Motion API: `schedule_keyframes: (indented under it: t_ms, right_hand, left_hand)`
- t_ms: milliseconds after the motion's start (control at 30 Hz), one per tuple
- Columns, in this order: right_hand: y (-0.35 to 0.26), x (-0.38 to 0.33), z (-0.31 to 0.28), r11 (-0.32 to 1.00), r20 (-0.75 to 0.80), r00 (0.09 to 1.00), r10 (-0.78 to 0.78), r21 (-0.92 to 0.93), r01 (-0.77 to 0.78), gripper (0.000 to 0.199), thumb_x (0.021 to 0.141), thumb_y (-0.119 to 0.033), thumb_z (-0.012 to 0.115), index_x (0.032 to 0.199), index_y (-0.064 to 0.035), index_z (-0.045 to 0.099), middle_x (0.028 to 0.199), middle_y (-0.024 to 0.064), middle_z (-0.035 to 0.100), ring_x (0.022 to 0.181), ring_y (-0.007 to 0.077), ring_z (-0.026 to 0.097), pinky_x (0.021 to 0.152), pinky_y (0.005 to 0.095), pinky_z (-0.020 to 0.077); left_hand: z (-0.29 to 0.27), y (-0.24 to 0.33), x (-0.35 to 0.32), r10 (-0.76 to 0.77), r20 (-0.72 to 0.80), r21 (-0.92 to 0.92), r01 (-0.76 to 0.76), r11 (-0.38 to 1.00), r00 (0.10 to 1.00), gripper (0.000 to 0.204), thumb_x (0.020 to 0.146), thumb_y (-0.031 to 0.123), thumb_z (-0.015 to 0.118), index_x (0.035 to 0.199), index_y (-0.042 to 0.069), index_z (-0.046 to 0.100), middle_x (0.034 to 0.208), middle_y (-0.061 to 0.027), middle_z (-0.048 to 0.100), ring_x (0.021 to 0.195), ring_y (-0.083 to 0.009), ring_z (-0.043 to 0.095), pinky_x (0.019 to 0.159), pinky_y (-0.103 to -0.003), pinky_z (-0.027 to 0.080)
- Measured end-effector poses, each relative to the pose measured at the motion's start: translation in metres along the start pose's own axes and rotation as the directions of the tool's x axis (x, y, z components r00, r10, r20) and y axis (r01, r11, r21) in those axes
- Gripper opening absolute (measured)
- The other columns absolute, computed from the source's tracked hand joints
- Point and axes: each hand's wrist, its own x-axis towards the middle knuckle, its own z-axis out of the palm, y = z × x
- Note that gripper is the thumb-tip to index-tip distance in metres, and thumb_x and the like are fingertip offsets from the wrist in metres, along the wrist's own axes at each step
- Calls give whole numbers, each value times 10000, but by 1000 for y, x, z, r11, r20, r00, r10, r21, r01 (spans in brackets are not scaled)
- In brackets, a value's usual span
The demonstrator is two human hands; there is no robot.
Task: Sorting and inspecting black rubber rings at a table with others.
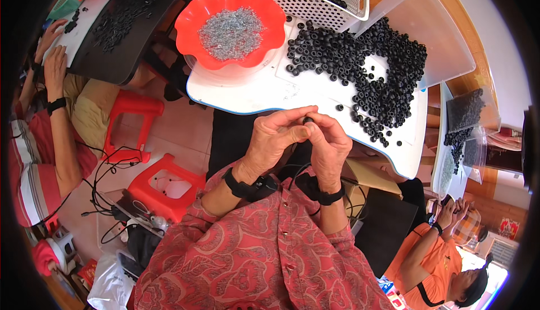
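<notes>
In front of my chest, just off the table's near edge, my left hand (pixel 274 136) and my right hand (pixel 328 145) meet at the fingertips. Pinched between them is a small round black piece (pixel 307 120), mostly covered by my fingers. It resembles the black ring-shaped pieces (pixel 388 93) heaped on the white table (pixel 247 94), some with open centres. Left of that heap, a red wavy-rimmed bowl (pixel 188 26) holds many tiny clear-grey parts (pixel 232 33). Whether one of those is also in my fingers cannot be seen.
A white perforated basket (pixel 315 7) with more black pieces stands behind the heap, beside a clear plastic bin (pixel 444 40). Red stools (pixel 169 189) and loose cables (pixel 107 166) are on the floor at left. Two people work nearby, one at a dark table (pixel 121 51), one at right.
</notes>
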Motion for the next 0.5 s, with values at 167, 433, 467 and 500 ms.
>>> schedule_keyframes:
  t_ms: [167,433,467,500]
  right_hand:
    - [-9,2,-4,988,88,985,-149,-17,151,257,849,46,687,1104,42,662,1075,104,661,902,144,635,777,247,533]
    - [-8,1,-6,995,135,986,-97,52,91,304,834,35,706,1133,43,660,1115,129,646,901,148,623,757,237,533]
    - [-6,1,-7,996,133,988,-79,50,73,316,833,30,708,1145,42,658,1123,131,642,890,147,623,751,238,534]
    - [-5,1,-7,996,134,988,-78,49,72,316,833,30,708,1145,42,658,1123,131,642,890,147,623,751,238,534]
  left_hand:
    - [4,-3,2,161,88,-12,-161,987,983,439,882,65,692,1302,-3,581,1220,-79,633,1014,-94,572,899,-231,478]
    - [1,-5,1,190,119,-41,-187,982,975,421,910,55,642,1318,0,556,1347,-174,559,1229,-230,545,1039,-340,459]
    - [1,-6,1,190,102,-17,-189,982,976,414,912,45,636,1316,0,558,1343,-172,562,1222,-229,550,1037,-338,461]
    - [1,-6,1,190,87,8,-191,982,978,408,915,35,630,1315,1,560,1339,-169,566,1216,-228,555,1035,-335,462]
